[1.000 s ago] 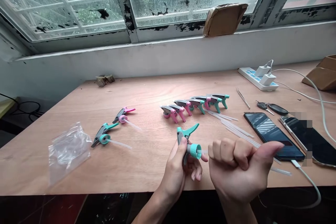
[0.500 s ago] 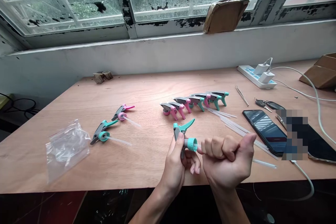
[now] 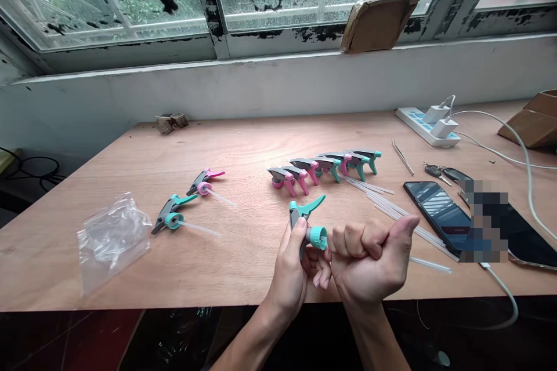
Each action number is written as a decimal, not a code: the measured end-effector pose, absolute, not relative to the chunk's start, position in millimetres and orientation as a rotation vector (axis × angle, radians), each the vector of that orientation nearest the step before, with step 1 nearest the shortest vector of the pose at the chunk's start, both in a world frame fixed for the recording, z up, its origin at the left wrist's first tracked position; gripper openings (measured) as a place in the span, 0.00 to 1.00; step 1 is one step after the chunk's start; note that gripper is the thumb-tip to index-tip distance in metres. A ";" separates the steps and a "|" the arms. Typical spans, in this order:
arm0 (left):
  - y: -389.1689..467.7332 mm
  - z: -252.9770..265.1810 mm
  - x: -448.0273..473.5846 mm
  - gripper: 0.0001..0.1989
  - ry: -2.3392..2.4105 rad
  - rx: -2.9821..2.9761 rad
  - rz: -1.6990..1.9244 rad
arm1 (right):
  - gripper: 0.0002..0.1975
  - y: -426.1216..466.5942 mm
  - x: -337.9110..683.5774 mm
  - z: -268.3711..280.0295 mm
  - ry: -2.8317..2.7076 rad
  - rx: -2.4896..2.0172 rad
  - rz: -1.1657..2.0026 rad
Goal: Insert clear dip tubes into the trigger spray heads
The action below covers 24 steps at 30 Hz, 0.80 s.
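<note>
My left hand grips a teal and grey trigger spray head, its collar turned to the right. My right hand is curled into a fist right beside that collar, thumb sticking out. A short bit of clear plastic tube shows between collar and fist; the rest is hidden by the fingers. To the left lie a teal spray head and a pink spray head, each with a tube in its collar. Beyond my hands stands a row of pink and teal spray heads, with loose clear tubes beside it.
A clear plastic bag lies at the left. On the right are a phone, a second phone, keys, tweezers and a power strip with white cables. Cardboard leans on the window.
My right fist has moved left, closer to the collar, and less of the tube shows between them. The left hand keeps its hold on the spray head.
</note>
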State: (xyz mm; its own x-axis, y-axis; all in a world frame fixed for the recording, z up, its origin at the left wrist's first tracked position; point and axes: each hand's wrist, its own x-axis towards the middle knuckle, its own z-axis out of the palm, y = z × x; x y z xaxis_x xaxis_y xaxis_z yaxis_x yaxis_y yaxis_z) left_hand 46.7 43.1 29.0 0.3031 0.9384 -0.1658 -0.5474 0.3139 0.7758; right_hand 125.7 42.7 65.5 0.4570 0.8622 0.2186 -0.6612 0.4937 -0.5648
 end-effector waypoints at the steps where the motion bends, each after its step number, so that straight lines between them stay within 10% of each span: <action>1: 43.1 28.6 46.7 0.19 0.694 0.677 1.088 | 0.33 42.8 125.1 65.8 -0.520 -0.440 0.973; 24: 38.4 26.8 55.5 0.23 0.753 0.737 1.045 | 0.32 47.4 143.5 69.5 -0.566 -0.359 1.065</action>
State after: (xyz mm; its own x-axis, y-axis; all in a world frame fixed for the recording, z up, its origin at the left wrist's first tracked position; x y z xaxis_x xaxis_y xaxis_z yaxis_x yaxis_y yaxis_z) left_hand 55.5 38.4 26.8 0.3123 0.9315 -0.1863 -0.4712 0.3222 0.8211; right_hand 143.5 47.4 69.5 0.3634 0.8943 0.2609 -0.7167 0.4473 -0.5350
